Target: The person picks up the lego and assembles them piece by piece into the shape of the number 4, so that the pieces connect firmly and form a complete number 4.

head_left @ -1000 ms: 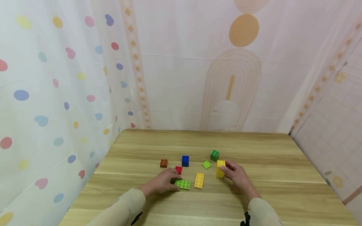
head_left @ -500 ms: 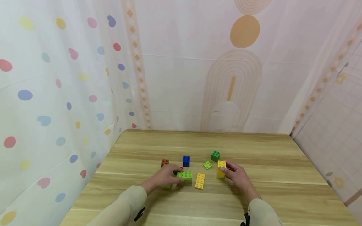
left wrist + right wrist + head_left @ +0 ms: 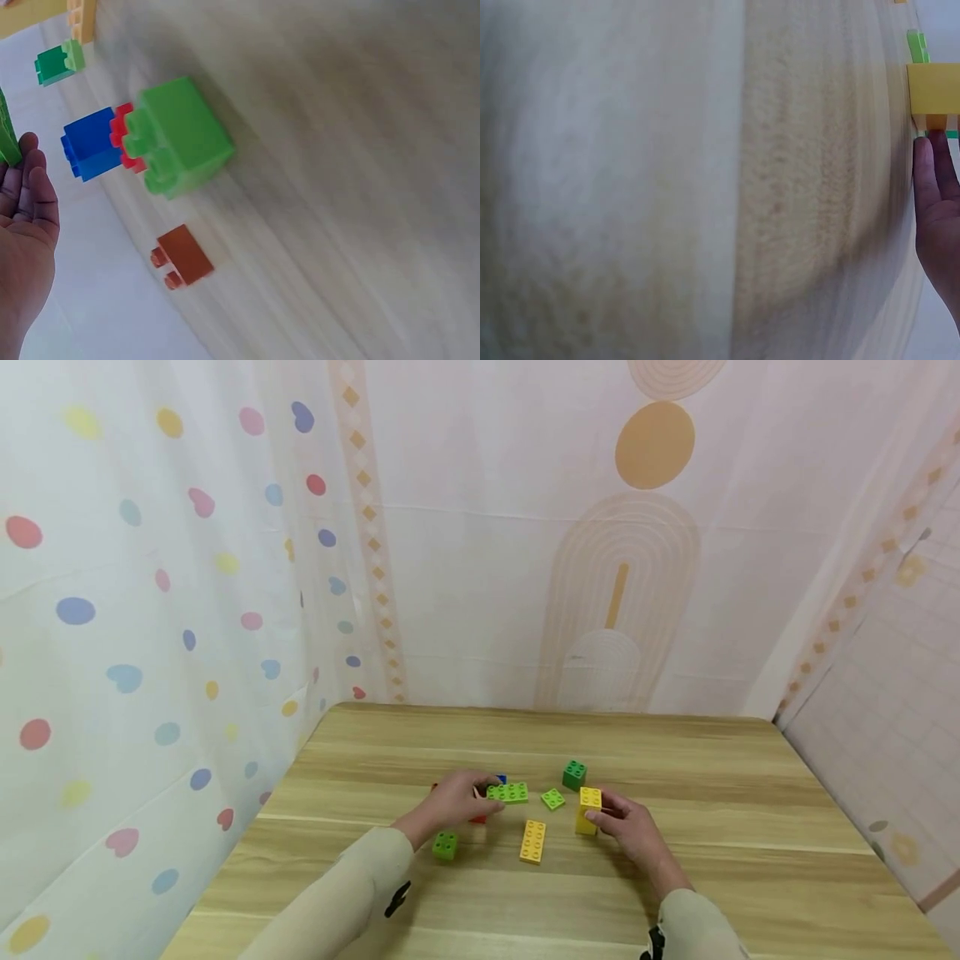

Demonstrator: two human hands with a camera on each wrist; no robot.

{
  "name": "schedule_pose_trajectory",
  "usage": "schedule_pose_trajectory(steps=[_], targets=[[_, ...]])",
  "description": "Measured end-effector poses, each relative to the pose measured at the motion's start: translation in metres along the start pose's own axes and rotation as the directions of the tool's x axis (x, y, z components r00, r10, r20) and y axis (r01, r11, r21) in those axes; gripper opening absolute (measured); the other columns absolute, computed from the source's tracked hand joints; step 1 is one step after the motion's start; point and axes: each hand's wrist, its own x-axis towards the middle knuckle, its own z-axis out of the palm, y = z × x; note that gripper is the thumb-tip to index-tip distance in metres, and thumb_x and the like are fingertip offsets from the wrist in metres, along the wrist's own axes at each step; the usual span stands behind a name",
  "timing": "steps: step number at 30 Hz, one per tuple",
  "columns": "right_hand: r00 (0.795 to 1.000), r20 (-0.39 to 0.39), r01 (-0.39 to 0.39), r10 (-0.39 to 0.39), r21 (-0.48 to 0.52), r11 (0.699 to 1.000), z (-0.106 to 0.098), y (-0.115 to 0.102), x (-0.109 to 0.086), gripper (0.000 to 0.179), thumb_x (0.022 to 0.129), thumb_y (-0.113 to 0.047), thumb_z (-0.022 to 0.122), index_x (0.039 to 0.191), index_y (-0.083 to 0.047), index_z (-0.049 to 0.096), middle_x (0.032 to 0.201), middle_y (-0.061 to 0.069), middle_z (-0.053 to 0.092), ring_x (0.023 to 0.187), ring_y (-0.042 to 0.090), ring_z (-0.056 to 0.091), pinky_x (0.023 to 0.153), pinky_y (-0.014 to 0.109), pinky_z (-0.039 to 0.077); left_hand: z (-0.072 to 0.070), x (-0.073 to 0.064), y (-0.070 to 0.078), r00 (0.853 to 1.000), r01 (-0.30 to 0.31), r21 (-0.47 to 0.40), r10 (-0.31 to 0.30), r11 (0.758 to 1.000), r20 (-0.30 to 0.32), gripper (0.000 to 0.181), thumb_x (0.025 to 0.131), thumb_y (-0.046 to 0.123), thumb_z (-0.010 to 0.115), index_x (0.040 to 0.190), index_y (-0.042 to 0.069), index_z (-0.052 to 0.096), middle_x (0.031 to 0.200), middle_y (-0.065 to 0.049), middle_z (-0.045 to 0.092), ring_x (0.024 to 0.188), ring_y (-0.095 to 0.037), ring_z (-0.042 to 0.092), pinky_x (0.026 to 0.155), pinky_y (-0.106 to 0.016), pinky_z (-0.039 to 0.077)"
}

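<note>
My left hand (image 3: 453, 800) pinches a long lime-green toy building brick (image 3: 508, 792) by its left end, raised above the table. Under that hand, a red brick (image 3: 478, 819) and a blue brick (image 3: 501, 780) are partly covered. A smaller lime-green brick (image 3: 445, 846) stands just below the left wrist. To the right, my right hand (image 3: 632, 827) grips a tall yellow brick (image 3: 588, 814), thumb in front and fingers behind; it looks upright on the table. The brown brick (image 3: 185, 256) shows whole only in the left wrist view.
Between the hands lie a flat yellow-orange brick (image 3: 533, 842) and a thin lime-green brick (image 3: 552, 798). Farther back stands a dark green brick (image 3: 575, 774). The wooden table (image 3: 675, 760) ends at patterned curtains (image 3: 465, 610) behind and on the left.
My left hand has lifted the long lime-green brick and carried it away from me and rightward. The smaller lime-green brick is now uncovered. My right hand stays on the tall yellow brick.
</note>
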Motion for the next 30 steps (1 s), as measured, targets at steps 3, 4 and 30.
schedule_pose_trajectory(steps=[3,4,30], targets=[[1.0,0.003,0.001,-0.001,-0.001,1.0,0.0,0.0,0.0,0.053,0.095,-0.021,0.069,0.141,-0.001,0.053,0.13,0.017,0.06,0.116,0.028,0.059,0.094,0.041,0.05,0.0,0.008,0.005,1.0,-0.005,-0.001,0.005,1.0,-0.013,0.034,0.09,0.026,0.075,0.118,0.007,0.07,0.095,0.004,0.065,0.084,-0.011,0.056,0.072,-0.03,0.049],[1.0,0.005,0.003,-0.003,-0.002,1.0,0.0,0.0,0.0,0.054,0.095,-0.022,0.069,0.142,-0.001,0.053,0.13,0.017,0.06,0.116,0.028,0.058,0.094,0.042,0.05,0.0,0.011,0.007,1.0,-0.014,0.004,0.014,1.0,-0.017,0.034,0.09,0.026,0.075,0.118,0.008,0.07,0.097,0.004,0.066,0.084,-0.01,0.056,0.073,-0.03,0.049],[1.0,-0.006,0.0,0.0,0.048,0.999,0.002,0.005,0.001,0.053,0.095,-0.019,0.069,0.142,0.001,0.052,0.131,0.018,0.06,0.118,0.029,0.058,0.095,0.043,0.049,0.027,0.062,0.045,0.998,-0.064,-0.041,0.065,0.997,0.022,0.028,0.09,0.021,0.075,0.114,0.006,0.073,0.093,0.004,0.066,0.078,-0.007,0.054,0.068,-0.024,0.047]])
